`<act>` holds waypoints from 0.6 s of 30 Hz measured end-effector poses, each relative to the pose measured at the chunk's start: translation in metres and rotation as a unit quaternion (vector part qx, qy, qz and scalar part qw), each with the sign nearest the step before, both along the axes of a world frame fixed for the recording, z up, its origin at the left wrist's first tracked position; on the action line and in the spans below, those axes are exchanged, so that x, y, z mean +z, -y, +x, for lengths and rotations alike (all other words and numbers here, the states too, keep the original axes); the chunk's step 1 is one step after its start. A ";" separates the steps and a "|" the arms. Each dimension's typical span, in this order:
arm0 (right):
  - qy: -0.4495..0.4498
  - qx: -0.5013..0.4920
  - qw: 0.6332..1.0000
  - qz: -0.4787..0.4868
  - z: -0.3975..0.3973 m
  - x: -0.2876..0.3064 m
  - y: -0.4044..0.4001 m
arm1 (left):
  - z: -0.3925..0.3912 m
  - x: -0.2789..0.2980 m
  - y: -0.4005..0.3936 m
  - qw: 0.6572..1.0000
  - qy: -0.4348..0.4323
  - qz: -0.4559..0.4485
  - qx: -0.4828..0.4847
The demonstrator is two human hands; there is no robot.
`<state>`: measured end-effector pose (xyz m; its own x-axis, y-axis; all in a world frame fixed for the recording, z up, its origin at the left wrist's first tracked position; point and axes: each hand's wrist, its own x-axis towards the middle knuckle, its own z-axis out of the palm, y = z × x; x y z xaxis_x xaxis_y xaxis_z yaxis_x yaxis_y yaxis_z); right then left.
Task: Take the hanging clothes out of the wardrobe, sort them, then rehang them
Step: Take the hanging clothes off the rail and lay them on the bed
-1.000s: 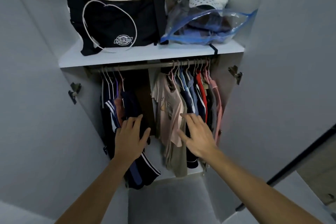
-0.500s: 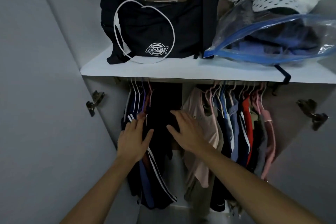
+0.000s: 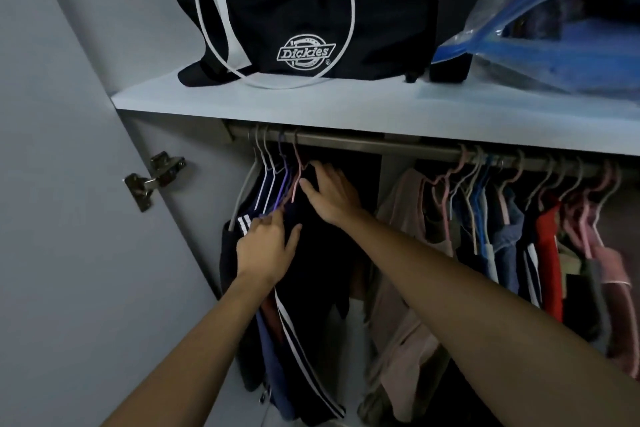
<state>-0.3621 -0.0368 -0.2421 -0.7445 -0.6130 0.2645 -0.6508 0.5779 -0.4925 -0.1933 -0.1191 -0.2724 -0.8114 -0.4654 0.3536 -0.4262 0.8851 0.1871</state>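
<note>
Under the white shelf, at the left end of the metal rail, both of your hands work the smaller bunch of hanging clothes. Your left hand lies flat against the dark garments, fingers nearly straight and thumb spread, gripping nothing; judged from its placing, it steadies the cloth so the hangers do not swing. Your right hand reaches higher, fingers extended toward the neck of the pink hanger, touching the dark fabric just beside it; whether the fingertips have closed on the wire cannot be told. The reach up suits the likely step in hand, lifting hooks off the rail, since a hanger comes free only from near its hook. The white and purple hangers crowd close on the rail, so one may drag its neighbour. The larger bunch of garments hangs well apart to the right, untouched; the task stands near its beginning. Above, the black bag and the clear storage bag rest on the shelf, out of the way
</note>
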 end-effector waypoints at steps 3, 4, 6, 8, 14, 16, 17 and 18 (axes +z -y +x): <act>0.018 0.007 1.000 0.002 -0.015 -0.009 0.018 | -0.007 -0.003 0.002 1.000 -0.002 -0.023 0.005; 0.022 0.010 1.000 -0.001 -0.018 -0.011 0.022 | -0.008 -0.004 0.002 1.000 0.000 -0.027 0.010; 0.039 0.007 0.999 -0.014 -0.023 -0.016 0.029 | -0.009 -0.004 0.002 0.999 0.007 -0.033 0.018; 0.067 0.003 0.997 -0.023 -0.027 -0.018 0.035 | -0.010 -0.005 0.002 0.999 0.014 -0.035 0.021; 0.041 0.047 0.997 -0.044 -0.029 -0.019 0.040 | -0.014 -0.004 0.002 0.999 0.030 -0.024 0.031; 0.027 0.049 0.997 -0.049 -0.028 -0.017 0.038 | -0.012 -0.002 0.001 0.999 0.025 -0.028 0.029; 0.022 0.049 0.997 -0.052 -0.028 -0.017 0.036 | -0.011 -0.002 0.000 0.999 0.021 -0.030 0.029; 0.018 0.049 0.997 -0.056 -0.027 -0.016 0.035 | -0.010 0.000 0.000 0.999 0.018 -0.031 0.028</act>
<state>-0.3893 -0.0715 -0.2578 -0.6936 -0.6505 0.3095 -0.6813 0.4526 -0.5753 -0.2031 -0.1187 -0.2727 -0.7971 -0.4889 0.3546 -0.4810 0.8689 0.1168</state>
